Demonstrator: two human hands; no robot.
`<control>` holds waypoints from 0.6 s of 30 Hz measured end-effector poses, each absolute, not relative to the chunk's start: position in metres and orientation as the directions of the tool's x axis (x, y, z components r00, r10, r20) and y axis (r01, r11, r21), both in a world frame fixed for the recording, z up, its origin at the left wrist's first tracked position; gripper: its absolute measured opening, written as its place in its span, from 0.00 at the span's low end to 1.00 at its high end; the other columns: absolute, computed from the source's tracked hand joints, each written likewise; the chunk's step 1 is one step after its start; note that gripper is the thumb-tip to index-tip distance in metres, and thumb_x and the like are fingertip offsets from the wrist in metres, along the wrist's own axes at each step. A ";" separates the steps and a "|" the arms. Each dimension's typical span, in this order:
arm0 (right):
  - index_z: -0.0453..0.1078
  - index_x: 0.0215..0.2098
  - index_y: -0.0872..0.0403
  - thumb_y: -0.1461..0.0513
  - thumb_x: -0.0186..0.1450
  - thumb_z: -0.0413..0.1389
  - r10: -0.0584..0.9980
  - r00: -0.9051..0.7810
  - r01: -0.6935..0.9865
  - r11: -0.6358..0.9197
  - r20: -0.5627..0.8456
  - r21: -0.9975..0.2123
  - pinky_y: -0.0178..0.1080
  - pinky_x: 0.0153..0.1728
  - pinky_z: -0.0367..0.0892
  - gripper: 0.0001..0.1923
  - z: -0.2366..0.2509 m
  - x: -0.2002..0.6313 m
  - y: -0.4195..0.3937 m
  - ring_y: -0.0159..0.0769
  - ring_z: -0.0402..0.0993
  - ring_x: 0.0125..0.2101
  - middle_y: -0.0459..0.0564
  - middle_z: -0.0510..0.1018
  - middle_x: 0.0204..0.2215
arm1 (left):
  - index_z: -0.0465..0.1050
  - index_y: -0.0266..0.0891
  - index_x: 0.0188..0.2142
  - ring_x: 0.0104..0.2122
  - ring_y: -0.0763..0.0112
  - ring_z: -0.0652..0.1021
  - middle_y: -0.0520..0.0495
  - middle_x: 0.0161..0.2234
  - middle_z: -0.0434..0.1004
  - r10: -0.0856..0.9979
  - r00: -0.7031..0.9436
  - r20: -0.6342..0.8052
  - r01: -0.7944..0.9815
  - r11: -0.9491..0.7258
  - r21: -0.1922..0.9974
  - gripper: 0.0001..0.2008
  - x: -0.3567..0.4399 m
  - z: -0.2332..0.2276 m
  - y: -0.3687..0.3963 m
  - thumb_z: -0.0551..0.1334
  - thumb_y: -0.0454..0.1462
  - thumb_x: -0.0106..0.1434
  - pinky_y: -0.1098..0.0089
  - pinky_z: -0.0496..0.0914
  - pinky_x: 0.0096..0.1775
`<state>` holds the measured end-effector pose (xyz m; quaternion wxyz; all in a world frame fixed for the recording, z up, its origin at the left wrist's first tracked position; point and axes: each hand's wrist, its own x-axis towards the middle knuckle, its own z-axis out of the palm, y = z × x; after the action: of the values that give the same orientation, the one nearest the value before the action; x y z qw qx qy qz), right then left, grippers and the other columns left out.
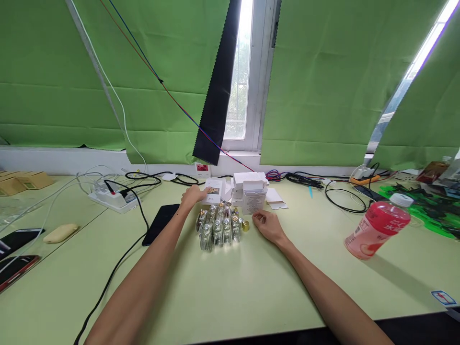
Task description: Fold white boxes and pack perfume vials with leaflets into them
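Observation:
My left hand (194, 196) is at the left edge of a small white printed box (214, 188), its thumb along the box and the other fingers partly hidden. My right hand (269, 226) rests on the table with its fingers loosely curled in, and I see nothing in them. It is just in front of an upright white box (254, 197) with printed text. Between my hands, several small clear glass bottles (217, 230) with metallic tops stand close together. A gold-coloured cap (245, 225) lies at their right side.
Behind the bottles are more white cartons (247, 179) and an opened flap (276, 199). A black tablet-like slab (160, 224) lies left, near a power strip (115, 197) with cables. A pink drink bottle (377, 230) stands right. Phones (17, 268) lie far left.

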<state>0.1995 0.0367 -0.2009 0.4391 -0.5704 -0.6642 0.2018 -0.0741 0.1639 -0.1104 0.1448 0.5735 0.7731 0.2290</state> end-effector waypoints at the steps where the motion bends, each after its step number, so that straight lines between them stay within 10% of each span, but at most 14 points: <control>1: 0.78 0.33 0.52 0.60 0.61 0.55 0.935 0.035 0.584 0.266 0.352 -0.767 0.42 0.33 0.70 0.09 -0.200 0.200 0.036 0.40 0.75 0.26 0.50 0.83 0.30 | 0.76 0.32 0.38 0.51 0.33 0.78 0.20 0.48 0.79 0.952 -0.305 0.016 0.807 0.249 0.536 0.25 -0.075 -0.113 0.167 0.68 0.53 0.53 0.57 0.70 0.42; 10: 0.78 0.34 0.52 0.60 0.61 0.55 0.938 0.031 0.594 0.261 0.346 -0.761 0.42 0.33 0.70 0.09 -0.200 0.200 0.037 0.39 0.74 0.25 0.51 0.83 0.31 | 0.74 0.36 0.26 0.32 0.50 0.81 0.36 0.30 0.81 0.953 -0.284 -0.106 0.628 0.269 0.730 0.23 -0.082 -0.125 0.174 0.75 0.52 0.48 0.65 0.67 0.30; 18: 0.77 0.33 0.51 0.60 0.61 0.54 0.934 0.022 0.595 0.274 0.356 -0.756 0.42 0.33 0.71 0.09 -0.201 0.200 0.037 0.39 0.74 0.25 0.50 0.83 0.31 | 0.72 0.36 0.53 0.46 0.62 0.79 0.43 0.50 0.76 0.958 -0.275 -0.080 0.529 0.220 0.820 0.17 -0.080 -0.132 0.166 0.63 0.43 0.70 0.57 0.77 0.47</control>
<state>0.2005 0.0372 -0.2010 0.4318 -0.5696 -0.6711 0.1966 -0.0803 0.1657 -0.1324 0.3074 0.5177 0.7180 0.3493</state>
